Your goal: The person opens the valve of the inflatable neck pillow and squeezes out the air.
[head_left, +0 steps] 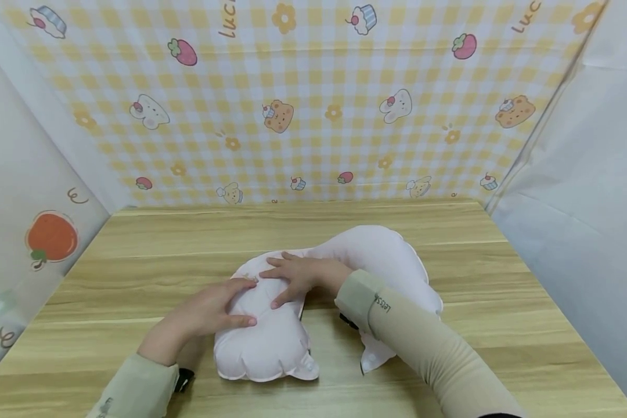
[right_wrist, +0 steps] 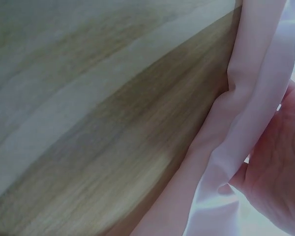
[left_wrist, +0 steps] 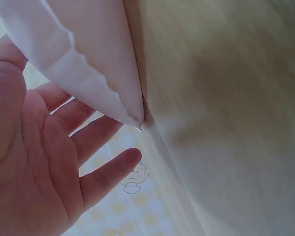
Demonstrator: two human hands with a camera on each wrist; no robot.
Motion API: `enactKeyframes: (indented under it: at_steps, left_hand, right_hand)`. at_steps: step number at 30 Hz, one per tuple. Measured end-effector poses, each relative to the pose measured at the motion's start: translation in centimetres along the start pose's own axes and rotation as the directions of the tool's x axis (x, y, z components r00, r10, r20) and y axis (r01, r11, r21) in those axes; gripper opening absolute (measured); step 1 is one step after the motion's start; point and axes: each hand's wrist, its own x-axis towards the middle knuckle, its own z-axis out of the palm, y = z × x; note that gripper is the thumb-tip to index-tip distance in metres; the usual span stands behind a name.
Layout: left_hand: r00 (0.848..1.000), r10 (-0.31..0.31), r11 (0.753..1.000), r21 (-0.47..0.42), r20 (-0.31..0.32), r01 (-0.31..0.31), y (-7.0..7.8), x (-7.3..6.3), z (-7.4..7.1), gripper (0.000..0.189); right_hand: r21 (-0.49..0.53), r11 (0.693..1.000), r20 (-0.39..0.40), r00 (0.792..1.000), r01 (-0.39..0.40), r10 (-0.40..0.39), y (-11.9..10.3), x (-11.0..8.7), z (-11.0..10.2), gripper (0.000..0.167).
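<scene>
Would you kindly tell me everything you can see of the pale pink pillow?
The pillow is an inflated, U-shaped cushion of smooth, pale pink, plastic-looking material with a flat scalloped seam round its edge. It lies flat on the wooden table. The left hand and right hand rest on its near-left lobe, fingers straight.

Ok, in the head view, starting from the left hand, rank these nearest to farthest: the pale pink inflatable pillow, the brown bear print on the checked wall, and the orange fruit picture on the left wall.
1. Pale pink inflatable pillow: under the left hand.
2. Orange fruit picture: left wall.
3. Brown bear print: back wall, high.
</scene>
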Motion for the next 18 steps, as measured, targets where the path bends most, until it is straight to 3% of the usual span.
enactKeyframes:
  at_steps: [10, 13, 18]
  left_hand:
    - [0.999, -0.005, 0.999, -0.031, 0.036, 0.006, 0.5, 0.1, -0.5, 0.071]
    - [1.000, -0.017, 0.999, -0.048, 0.008, 0.018, 0.6, 0.0, -0.8, 0.065]
    - [0.994, -0.095, 0.995, -0.027, -0.055, 0.094, 0.5, -0.2, -1.8, 0.052]
  right_hand:
    - [-0.002, 1.000, -0.006, 1.000, 0.010, -0.010, -0.3, -0.6, -0.3, 0.073]
    - [-0.034, 0.999, -0.029, 0.999, 0.026, -0.027, -0.4, -1.4, -0.9, 0.070]
    - [-0.069, 0.995, -0.110, 0.990, 0.078, -0.085, -0.1, -3.8, -2.3, 0.070]
